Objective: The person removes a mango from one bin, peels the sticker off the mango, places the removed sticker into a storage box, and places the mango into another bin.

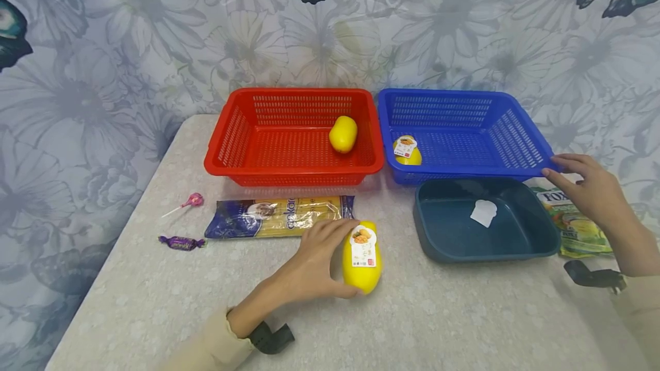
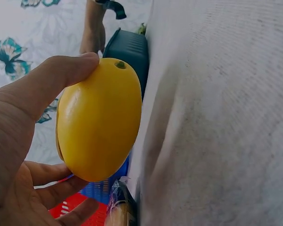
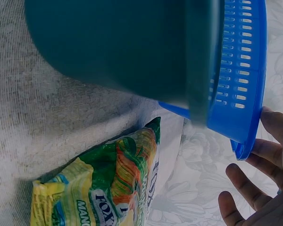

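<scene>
Yellow egg-shaped container [image 1: 362, 257] lies on the table [image 1: 154, 296], front centre, just below the spaghetti packet [image 1: 278, 217] – label side up. Left hand [image 1: 314, 265] grips it: thumb on one end, fingers curled round the other side, as the left wrist view confirms. Right hand [image 1: 590, 188] is at the near right corner of the blue basket [image 1: 521, 130], fingers fairly straight and touching the rim – not wrapped round it. Blue basket holds a second labelled yellow container [image 1: 407, 150]; red basket [image 1: 247, 136] beside it holds a plain yellow one [image 1: 343, 134]. Dark teal tray [image 1: 536, 233] sits in front of the blue basket, green candy bag [image 1: 577, 225] just right of it. Lollipop [image 1: 192, 201] and a purple wrapped sweet [image 1: 181, 242] lie at left.
</scene>
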The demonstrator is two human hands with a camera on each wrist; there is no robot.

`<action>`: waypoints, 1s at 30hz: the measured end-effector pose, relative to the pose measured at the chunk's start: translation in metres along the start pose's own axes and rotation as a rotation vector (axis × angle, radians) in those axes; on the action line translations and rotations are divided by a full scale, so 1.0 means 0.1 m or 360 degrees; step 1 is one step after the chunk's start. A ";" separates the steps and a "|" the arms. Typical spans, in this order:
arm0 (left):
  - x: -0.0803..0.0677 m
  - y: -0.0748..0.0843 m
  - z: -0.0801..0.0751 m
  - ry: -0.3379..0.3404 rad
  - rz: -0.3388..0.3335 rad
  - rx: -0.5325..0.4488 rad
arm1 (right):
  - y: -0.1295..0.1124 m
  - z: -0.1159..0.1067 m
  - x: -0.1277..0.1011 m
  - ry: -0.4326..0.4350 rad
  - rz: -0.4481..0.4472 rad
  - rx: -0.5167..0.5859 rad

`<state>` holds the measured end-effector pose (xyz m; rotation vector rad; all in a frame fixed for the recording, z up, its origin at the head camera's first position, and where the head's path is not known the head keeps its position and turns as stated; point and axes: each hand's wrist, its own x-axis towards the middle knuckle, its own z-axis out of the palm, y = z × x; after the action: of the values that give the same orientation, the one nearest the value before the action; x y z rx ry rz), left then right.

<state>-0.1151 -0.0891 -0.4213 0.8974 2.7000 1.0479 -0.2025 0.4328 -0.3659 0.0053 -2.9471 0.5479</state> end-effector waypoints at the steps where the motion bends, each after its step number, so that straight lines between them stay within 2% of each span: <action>1: -0.01 0.00 0.00 -0.0007 -0.0009 0.0001 | 0.00 -0.01 0.00 -0.0002 -0.0001 -0.0003; 8: -0.06 -0.02 0.02 -0.0019 -0.0032 0.0004 | -0.02 -0.04 0.01 0.0002 -0.0053 -0.0044; 14: -0.07 -0.05 0.05 -0.0047 -0.0044 0.0020 | -0.14 -0.16 0.08 -0.0019 -0.0219 -0.0208; 20: -0.10 -0.07 0.07 -0.0025 -0.0055 0.0002 | -0.56 -0.24 0.07 0.0051 -0.0328 -0.0204; 27: -0.10 -0.09 0.09 0.0002 -0.0043 0.0029 | -1.15 -0.10 -0.11 0.0183 -0.0725 -0.0066; 30: -0.10 -0.11 0.11 0.0004 -0.0044 0.0020 | -1.38 -0.03 -0.19 0.0174 -0.0851 -0.0006</action>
<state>-0.1089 -0.0952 -0.4376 0.8591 2.7160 1.0289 -0.1793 0.3046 -0.3168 0.7122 -2.6708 0.4401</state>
